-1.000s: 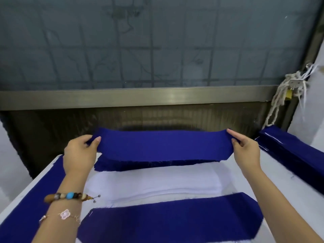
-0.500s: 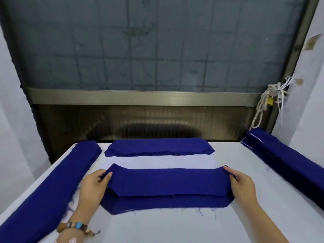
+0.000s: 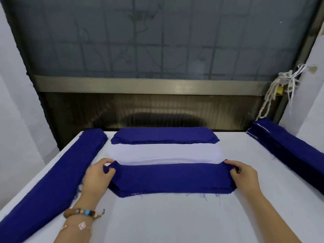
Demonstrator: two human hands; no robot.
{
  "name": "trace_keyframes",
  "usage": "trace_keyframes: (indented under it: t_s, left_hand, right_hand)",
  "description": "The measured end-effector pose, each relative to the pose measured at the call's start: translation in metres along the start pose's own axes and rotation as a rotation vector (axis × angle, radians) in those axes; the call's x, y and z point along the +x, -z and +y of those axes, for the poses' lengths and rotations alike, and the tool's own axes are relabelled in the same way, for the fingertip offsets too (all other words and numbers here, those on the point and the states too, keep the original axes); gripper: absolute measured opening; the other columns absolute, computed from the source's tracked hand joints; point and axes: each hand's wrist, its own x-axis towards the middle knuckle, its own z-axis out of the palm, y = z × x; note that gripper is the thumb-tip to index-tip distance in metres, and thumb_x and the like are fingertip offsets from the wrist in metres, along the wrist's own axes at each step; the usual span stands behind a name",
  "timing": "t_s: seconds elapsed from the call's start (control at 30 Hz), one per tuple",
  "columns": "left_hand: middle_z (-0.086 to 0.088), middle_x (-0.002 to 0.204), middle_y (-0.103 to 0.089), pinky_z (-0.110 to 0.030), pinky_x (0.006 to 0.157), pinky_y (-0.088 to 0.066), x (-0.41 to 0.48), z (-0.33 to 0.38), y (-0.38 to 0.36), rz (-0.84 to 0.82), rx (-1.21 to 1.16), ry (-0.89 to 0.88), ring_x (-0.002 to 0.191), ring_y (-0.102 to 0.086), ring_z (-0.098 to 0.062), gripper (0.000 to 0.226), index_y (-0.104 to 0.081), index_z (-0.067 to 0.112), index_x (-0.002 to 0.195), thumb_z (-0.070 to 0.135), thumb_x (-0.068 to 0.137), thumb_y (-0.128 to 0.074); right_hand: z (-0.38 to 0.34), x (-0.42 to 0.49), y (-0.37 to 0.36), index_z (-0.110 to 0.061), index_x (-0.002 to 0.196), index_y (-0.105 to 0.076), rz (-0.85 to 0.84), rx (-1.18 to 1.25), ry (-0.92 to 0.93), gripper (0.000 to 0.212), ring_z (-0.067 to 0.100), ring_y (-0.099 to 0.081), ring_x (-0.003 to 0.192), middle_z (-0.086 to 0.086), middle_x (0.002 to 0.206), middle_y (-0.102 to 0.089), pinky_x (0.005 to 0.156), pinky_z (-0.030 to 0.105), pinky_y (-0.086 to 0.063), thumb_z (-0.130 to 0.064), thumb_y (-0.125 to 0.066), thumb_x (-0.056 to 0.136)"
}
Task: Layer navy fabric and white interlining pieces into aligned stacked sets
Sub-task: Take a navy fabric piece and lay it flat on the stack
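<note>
Left hand (image 3: pixel 98 174) and right hand (image 3: pixel 244 174) are pinching the ends of the top navy piece (image 3: pixel 171 176) lying on the near stack, white interlining (image 3: pixel 164 153) at 12 o'clock.

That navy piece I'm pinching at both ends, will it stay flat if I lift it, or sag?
Probably sags: the navy piece puckers where the left hand pinches it. Likely light, since the right hand holds its end with fingertips only. Loose threads hint at a fraying, snag-prone edge.
</note>
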Motion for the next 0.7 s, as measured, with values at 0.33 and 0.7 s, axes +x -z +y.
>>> trace_keyframes:
  t_s: [0.33,0.7]
  left_hand:
    - [-0.004,0.073,-0.057,-0.032,0.058,-0.047,-0.0022,-0.0035,0.0010,0.011,0.076,-0.020,0.065,-0.056,-0.018,0.028,-0.058,0.020,0.119,0.013,0.092,-0.060]
    - [0.001,0.075,-0.056,-0.031,0.059,-0.046,-0.0003,-0.0041,0.0005,-0.062,0.167,-0.017,0.069,-0.056,-0.016,0.021,-0.061,0.024,0.108,0.013,0.091,-0.059]
  right_hand:
    - [0.0039,0.0007,-0.0025,-0.017,0.096,-0.072,0.018,-0.001,0.050,0.022,0.017,-0.058,0.089,-0.001,0.098,-0.067,0.082,0.028,-0.044,-0.003,-0.056,0.090]
    - [0.0027,-0.0005,-0.0025,-0.016,0.092,-0.072,-0.018,-0.079,0.059,0.030,0.017,-0.055,0.085,0.003,0.095,-0.063,0.078,0.025,-0.040,0.006,-0.054,0.082]
